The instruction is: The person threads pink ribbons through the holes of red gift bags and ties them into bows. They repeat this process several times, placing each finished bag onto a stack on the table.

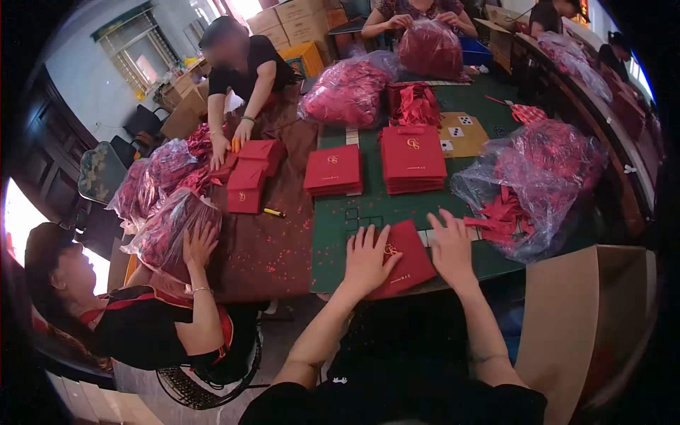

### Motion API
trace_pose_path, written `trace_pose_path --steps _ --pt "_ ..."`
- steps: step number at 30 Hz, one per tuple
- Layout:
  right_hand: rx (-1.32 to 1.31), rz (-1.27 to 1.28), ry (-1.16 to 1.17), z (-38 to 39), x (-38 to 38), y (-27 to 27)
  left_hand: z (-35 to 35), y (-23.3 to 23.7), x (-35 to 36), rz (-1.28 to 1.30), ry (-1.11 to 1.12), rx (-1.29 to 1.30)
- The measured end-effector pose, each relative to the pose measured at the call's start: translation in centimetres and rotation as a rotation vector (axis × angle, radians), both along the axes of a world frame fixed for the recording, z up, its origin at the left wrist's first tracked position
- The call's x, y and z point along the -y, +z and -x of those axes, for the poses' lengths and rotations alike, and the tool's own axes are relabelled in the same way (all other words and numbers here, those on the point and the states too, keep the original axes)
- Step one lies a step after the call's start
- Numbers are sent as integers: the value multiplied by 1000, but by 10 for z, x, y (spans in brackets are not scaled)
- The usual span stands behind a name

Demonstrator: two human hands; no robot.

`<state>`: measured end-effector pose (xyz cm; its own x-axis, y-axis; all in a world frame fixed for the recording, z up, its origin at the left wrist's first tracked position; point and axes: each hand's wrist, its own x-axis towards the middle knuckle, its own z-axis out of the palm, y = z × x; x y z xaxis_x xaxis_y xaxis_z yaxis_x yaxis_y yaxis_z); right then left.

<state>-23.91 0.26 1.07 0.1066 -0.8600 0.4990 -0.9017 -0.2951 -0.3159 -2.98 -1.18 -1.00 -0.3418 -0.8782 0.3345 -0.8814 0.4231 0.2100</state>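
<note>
A red printed piece (413, 258) lies tilted on the green table top (333, 262), close to its front edge. My left hand (370, 262) rests over its left part with the fingers spread. At its right side is my right hand (452, 248), fingers apart, the tips near a pile of red ribbons (504, 216). Beyond my hands stand two stacks of red pieces with gold print, one on the left (334, 170) and a taller one on the right (414, 159).
Clear plastic bags of red items lie at the right (552, 170) and back (347, 92). An open cardboard box (559, 304) stands at the right front. Two people work at the brown table (283, 184) on the left; others are at the back.
</note>
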Motion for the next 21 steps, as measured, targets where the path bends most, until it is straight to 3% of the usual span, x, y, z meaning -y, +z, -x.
trace_pose_path --steps 4,12,18,21 --pt "-238 -77 -237 53 1 -14 1 1 -4 106 -23 6" --pt "64 4 -64 79 -2 -32 4 11 -8 205 62 -96" --pt "-128 116 -179 82 7 -30 -1 31 -13 -255 189 -357" --pt "75 88 -174 88 14 -27 -4 23 -7 -499 112 -817"
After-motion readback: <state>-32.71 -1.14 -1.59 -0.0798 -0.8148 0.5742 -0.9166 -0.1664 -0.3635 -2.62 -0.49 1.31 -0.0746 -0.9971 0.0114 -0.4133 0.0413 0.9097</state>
